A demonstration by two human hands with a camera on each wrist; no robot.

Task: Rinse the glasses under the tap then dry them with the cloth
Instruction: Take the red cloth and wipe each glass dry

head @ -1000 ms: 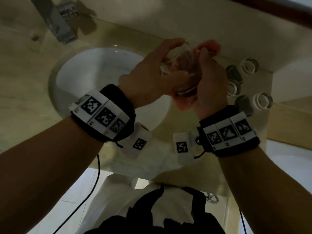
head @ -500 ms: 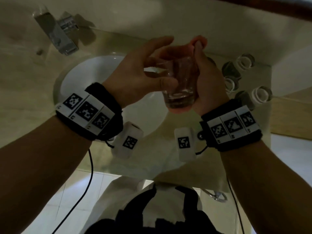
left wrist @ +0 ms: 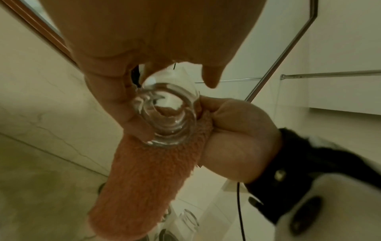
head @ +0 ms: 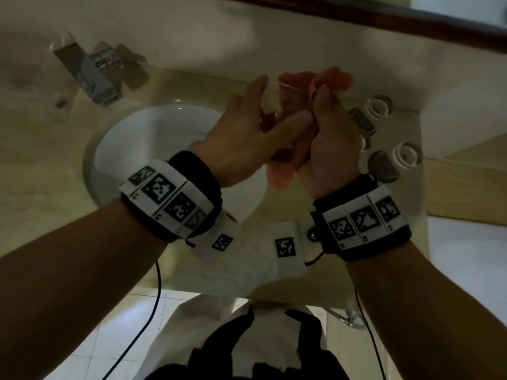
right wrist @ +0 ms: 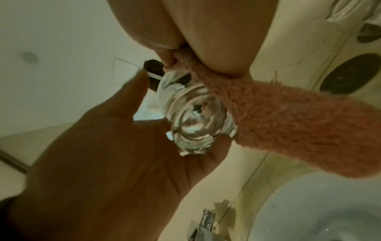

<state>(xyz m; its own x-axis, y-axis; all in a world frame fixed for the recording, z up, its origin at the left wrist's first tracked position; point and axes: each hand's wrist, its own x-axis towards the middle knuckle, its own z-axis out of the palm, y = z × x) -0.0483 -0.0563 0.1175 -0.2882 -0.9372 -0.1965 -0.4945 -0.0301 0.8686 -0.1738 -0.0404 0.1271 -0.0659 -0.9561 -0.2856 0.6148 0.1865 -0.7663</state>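
Observation:
A clear glass (head: 285,111) is held between both hands above the counter, just right of the sink. My left hand (head: 247,133) grips it, thumb across its lower part and fingers round the far side. My right hand (head: 329,138) holds a fluffy pink cloth (head: 332,78) against the glass's right side. One end of the cloth (left wrist: 148,179) hangs below the hands. The left wrist view shows the thick glass base (left wrist: 164,117) end-on. In the right wrist view the glass (right wrist: 198,124) lies between my left palm (right wrist: 103,163) and the cloth (right wrist: 288,130).
The chrome tap (head: 90,75) stands at the back left above the white sink basin (head: 153,138). Several more glasses (head: 380,106) stand in a group on the marble counter (head: 41,160) to the right of my hands. The wall runs close behind.
The glass has been turned between the hands and is now more covered. My left thumb has slid across its lower part. The cloth has shifted along the glass's right side.

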